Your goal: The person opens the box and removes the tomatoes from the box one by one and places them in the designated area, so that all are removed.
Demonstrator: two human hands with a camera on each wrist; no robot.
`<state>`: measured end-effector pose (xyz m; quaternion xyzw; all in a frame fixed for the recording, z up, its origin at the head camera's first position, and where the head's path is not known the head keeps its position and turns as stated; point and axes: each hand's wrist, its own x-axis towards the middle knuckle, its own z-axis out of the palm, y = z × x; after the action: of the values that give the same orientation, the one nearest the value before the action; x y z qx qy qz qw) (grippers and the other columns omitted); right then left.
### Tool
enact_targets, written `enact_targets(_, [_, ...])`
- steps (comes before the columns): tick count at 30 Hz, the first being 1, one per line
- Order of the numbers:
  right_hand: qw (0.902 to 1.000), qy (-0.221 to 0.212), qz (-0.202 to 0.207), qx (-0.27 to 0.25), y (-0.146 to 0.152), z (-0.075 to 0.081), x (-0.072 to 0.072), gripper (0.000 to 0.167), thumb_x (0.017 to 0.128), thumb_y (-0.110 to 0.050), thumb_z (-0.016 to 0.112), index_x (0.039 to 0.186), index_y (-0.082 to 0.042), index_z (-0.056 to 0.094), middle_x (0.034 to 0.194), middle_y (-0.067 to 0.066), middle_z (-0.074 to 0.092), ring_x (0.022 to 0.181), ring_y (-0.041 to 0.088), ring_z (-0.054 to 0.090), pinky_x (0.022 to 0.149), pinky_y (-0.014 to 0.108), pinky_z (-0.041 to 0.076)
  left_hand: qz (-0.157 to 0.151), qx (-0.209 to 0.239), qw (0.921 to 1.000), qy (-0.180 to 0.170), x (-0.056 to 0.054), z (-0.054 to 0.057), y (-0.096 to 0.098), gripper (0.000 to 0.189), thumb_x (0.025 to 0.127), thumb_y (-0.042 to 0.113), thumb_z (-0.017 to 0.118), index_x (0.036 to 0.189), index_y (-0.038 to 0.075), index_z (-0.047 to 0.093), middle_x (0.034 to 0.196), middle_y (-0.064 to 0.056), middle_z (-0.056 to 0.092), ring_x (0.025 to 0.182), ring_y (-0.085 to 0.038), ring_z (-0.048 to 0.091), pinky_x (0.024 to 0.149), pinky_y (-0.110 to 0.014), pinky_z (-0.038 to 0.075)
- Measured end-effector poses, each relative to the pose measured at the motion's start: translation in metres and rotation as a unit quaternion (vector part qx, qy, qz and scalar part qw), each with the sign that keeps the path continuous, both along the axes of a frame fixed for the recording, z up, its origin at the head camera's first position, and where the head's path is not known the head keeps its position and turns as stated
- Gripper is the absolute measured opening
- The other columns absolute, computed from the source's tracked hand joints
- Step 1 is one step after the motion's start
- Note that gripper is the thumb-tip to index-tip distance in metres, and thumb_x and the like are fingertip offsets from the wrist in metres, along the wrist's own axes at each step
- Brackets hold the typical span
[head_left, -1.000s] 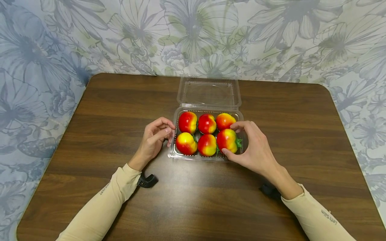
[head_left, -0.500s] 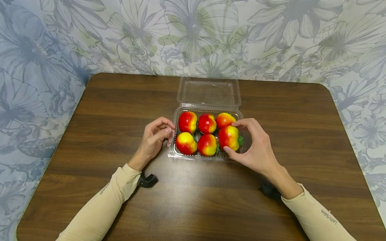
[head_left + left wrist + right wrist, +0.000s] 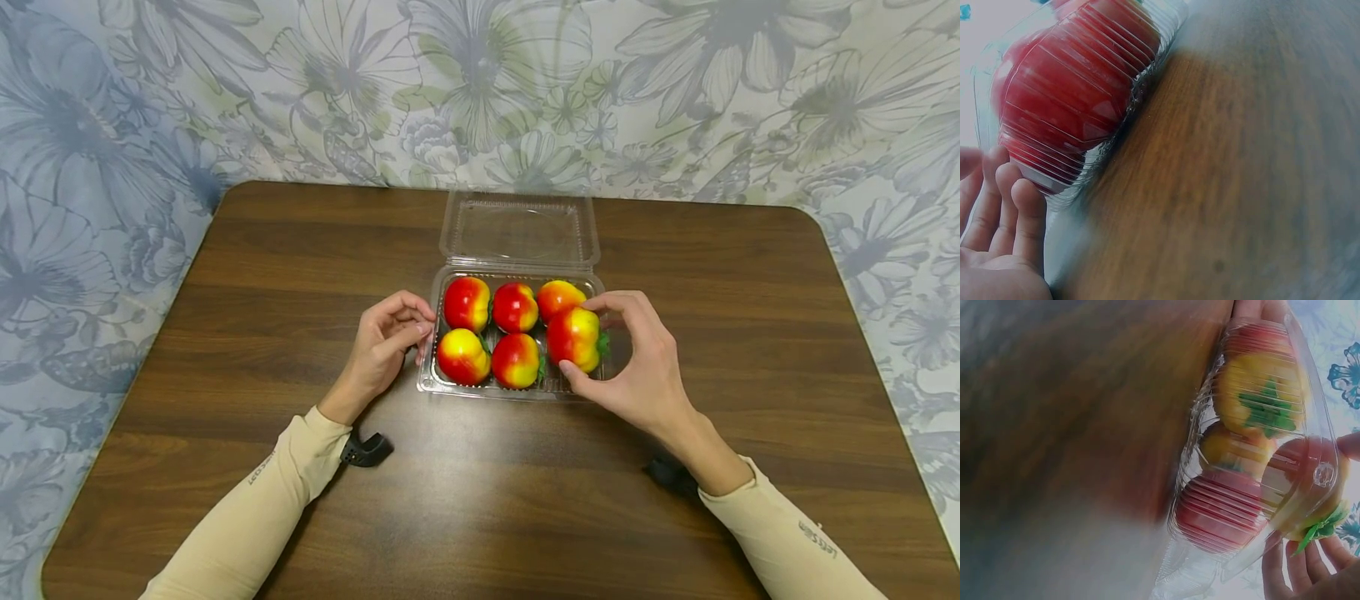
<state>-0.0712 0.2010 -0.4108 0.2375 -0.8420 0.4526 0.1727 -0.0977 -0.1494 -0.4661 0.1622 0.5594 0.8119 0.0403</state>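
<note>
In the head view my right hand holds a red-and-yellow fruit between thumb and fingers, over the front right of a clear plastic clamshell box. The fruit's green leafy cap faces the palm; in the right wrist view this fruit rises past the box rim. Several similar fruits lie in two rows in the box, among them a yellow-topped one at the front left. My left hand is at the box's left side, its relaxed fingertips at the wall; the left wrist view shows these fingers slightly bent.
The box's clear lid lies folded back toward the flower-patterned wall. Everything stands on a brown wooden table with rounded back corners. Black straps show at both wrists.
My right hand has raised the fruit from the box's front right spot, moving it slightly up and right, with its cap turning lower. The left hand and the box have stayed put.
</note>
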Motion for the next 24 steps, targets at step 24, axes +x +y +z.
enact_targets(24, [0.9986, 0.012, -0.034, -0.038, 0.012, 0.013, -0.013, 0.068, 0.068, -0.016, 0.089, 0.128, 0.001, 0.063, 0.127, 0.014, 0.062, 0.113, 0.022, 0.060, 0.101, 0.018, 0.054, 0.003, -0.006, 0.9999, -0.015, -0.001, 0.005, 0.000, 0.015, 0.094, -0.013, 0.054, 0.102, -0.004, 0.063, 0.082, -0.013, 0.068, 0.059, -0.023, 0.057, 0.047, -0.026, 0.052])
